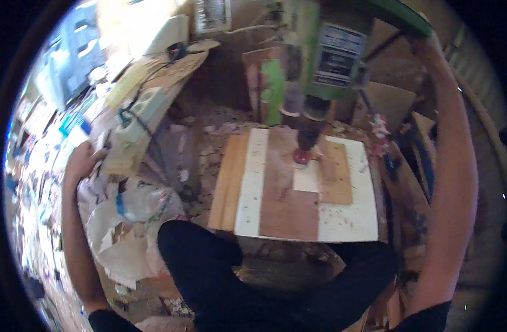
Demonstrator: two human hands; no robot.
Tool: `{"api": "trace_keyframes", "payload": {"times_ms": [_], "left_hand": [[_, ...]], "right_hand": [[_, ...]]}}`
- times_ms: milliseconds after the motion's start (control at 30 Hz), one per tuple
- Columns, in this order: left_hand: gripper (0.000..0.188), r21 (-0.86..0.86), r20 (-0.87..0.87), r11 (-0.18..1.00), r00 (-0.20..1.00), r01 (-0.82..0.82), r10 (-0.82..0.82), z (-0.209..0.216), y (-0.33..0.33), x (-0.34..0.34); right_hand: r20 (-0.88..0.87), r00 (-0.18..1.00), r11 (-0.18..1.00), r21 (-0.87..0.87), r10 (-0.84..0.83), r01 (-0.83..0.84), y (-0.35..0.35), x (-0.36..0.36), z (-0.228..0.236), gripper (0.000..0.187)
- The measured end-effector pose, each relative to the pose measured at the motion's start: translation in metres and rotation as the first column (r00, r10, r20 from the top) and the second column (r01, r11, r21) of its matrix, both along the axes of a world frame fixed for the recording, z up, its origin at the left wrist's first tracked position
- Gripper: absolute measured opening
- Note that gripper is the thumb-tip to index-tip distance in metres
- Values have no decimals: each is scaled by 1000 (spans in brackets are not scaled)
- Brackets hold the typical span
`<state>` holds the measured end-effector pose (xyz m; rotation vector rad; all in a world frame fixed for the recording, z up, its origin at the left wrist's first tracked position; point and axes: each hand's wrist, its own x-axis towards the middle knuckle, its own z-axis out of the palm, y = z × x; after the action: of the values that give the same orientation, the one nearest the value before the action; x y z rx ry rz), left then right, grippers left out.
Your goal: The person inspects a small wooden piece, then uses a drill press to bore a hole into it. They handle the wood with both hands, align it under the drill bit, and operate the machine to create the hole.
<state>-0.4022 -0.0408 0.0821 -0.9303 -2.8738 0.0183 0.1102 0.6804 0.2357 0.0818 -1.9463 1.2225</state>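
Observation:
A green drill press (333,50) stands in front of me, its dark chuck (310,124) pointing down. At its lower end a round red tool (301,157) meets a small pale wooden piece (307,180) on the layered board. My right hand (424,47) is raised at the machine's upper right, closed, its fingers partly hidden by the green housing. A dark lever (383,47) runs from the machine's side up toward that hand. On the left, my left hand (85,160) has curled fingers beside a pale wooden block (121,152); what they hold is too blurred to name.
The work table (347,224) carries white, reddish and tan boards above my knees. A clear plastic bag (137,205) lies below my left hand. Black cables (148,130) cross the left bench (181,72). Wood chips (209,160) cover the ground; scrap boards (405,182) lean at right.

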Motion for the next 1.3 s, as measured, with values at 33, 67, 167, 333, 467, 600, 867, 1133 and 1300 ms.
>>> {"api": "trace_keyframes", "payload": {"times_ms": [33, 67, 167, 333, 467, 600, 867, 1133, 1300], "left_hand": [[51, 82, -3, 997, 1000, 11, -11, -5, -4, -5], [49, 150, 81, 989, 997, 3, -15, -6, -10, -11], [44, 256, 37, 966, 997, 49, -60, -5, -20, -32], [52, 282, -18, 959, 1000, -16, 22, -5, -32, -45], [54, 210, 187, 965, 975, -160, 121, -21, -37, -31], [50, 187, -22, 982, 1000, -6, 10, -24, -37, -26], [43, 904, 99, 417, 995, -91, 3, -24, -57, 27], [32, 833, 553, 473, 469, -288, -688, -145, 84, 277], [25, 783, 587, 477, 220, -400, -779, -133, 133, 337]], "right_hand": [[-16, 997, 991, -116, -75, 73, -5, -5, 2, 25], [-16, 986, 968, -193, -164, 158, -13, -8, 1, 19], [29, 942, 903, -277, -335, 330, -45, -18, -1, 16], [-69, 955, 905, -343, -289, 250, -71, -39, -3, 27], [-179, 964, 948, -286, -195, 138, -84, -46, -5, 26], [-10, 799, 797, 76, -601, 600, -123, -33, -6, 20], [-81, 733, 731, 62, -675, 680, -119, -46, -8, 22], [309, 951, 955, -290, 26, 68, -105, -7, 12, 29], [253, 956, 916, -400, 147, -35, -67, 7, 6, 32]]}}
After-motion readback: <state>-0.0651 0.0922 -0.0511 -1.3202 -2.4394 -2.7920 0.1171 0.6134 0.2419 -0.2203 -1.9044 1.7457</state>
